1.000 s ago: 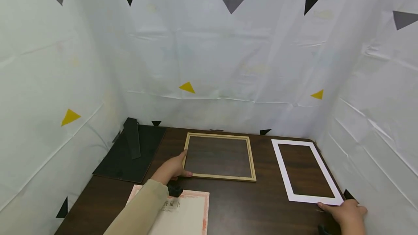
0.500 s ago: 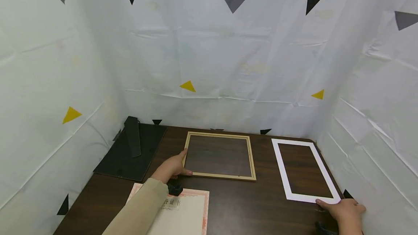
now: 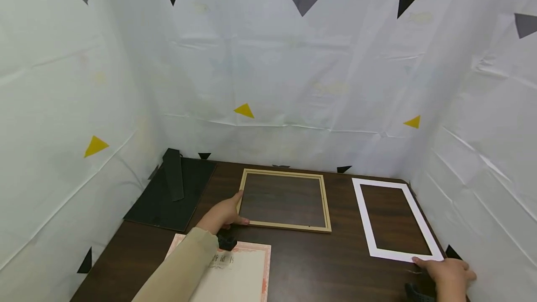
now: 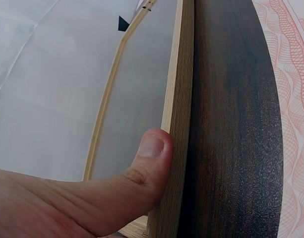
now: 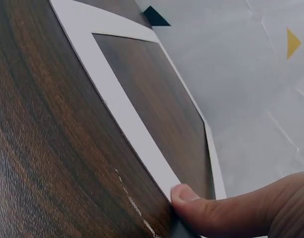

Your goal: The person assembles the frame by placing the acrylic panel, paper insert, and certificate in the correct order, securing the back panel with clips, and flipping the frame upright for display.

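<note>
A light wooden picture frame (image 3: 285,225) lies flat on the dark wooden table, and the table's grain shows through its middle. My left hand (image 3: 222,213) rests at its near left corner. The thumb (image 4: 152,148) lies straight along the near rail while the index finger points up the left side. On the right, a white picture mat (image 3: 396,256) lies with a rectangular opening in it. At its near right corner is my right hand (image 3: 450,274), its thumb tip (image 5: 184,194) touching the near edge. The other fingers spread out to the right, mostly hidden in the right wrist view.
A black backing board (image 3: 197,181) with its stand leg (image 3: 173,176) lies at the back left. A certificate (image 3: 243,274) with an orange patterned border lies in front, partly under my left sleeve (image 3: 184,264). White sheeting (image 3: 285,69) closes off the back and sides.
Both hands stay at the frame and the mat, with only slight shifts of the right hand and the mat's near edge. The head view has turned a little.
</note>
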### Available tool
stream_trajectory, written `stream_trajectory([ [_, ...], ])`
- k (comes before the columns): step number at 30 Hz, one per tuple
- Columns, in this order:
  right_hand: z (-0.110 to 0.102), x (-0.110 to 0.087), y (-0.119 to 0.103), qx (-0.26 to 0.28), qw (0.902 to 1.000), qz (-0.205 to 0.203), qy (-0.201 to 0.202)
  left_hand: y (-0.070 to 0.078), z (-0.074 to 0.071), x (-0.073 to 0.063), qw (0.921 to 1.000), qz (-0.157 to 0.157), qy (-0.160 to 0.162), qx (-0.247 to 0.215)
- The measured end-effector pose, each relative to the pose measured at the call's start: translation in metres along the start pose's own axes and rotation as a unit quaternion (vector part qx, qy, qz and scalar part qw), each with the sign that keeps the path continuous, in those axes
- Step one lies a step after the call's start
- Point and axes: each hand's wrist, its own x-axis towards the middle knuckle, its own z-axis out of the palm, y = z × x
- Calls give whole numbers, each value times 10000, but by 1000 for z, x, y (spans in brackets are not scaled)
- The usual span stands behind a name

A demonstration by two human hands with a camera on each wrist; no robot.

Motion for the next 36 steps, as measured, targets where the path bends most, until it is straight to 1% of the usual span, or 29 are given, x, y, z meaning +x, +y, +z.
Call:
stream_trajectory([
  [6, -1, 1, -1, 320, 9993, 167, -44, 1, 0, 1, 10000, -23, 11, 13],
  [10, 3, -2, 3, 873, 9960, 58, 195, 0, 3, 2, 10000, 48, 11, 76],
  [12, 7, -5, 4, 1256, 9916, -59, 292, -1, 3, 2, 9999, 81, 22, 107],
  [14, 10, -6, 4, 1694, 9849, -199, 295, -3, 2, 2, 9999, 78, 39, 91],
  [16, 10, -6, 2, 2038, 9788, -160, 143, -4, 1, 1, 9999, 83, 58, 84],
  [18, 9, -4, -1, 2601, 9653, -172, -151, -5, 0, 0, 9999, 97, 80, 65],
  [19, 8, -3, -2, 2883, 9570, -157, -285, -5, -1, 0, 9999, 98, 87, 60],
  [21, 7, -2, -3, 3422, 9380, -44, -548, -6, -1, -1, 9998, 125, 92, 116],
  [22, 7, -2, -3, 3697, 9267, -77, -670, -5, -2, -1, 9998, 126, 97, 132],
  [23, 7, -1, -3, 3887, 9179, -95, -789, -5, -2, -2, 9998, 119, 99, 136],
  [26, 8, 0, -2, 4047, 9082, -78, -1067, -6, -3, -2, 9999, 68, 108, 81],
  [28, 8, 0, 0, 4092, 9012, -236, -1407, -6, -4, -2, 9999, 63, 125, 30],
  [30, 8, -1, 2, 4195, 8907, -329, -1724, -6, -3, -1, 9999, 65, 146, -5],
  [32, 8, -2, 3, 4347, 8779, -396, -1968, -7, -3, 0, 9998, 81, 173, -3],
  [34, 9, -4, 1, 4505, 8676, -349, -2075, -7, -2, 1, 9998, 68, 204, -10],
  [36, 10, -6, -1, 4710, 8580, -186, -2039, -8, -2, 2, 9997, 47, 235, -31],
])
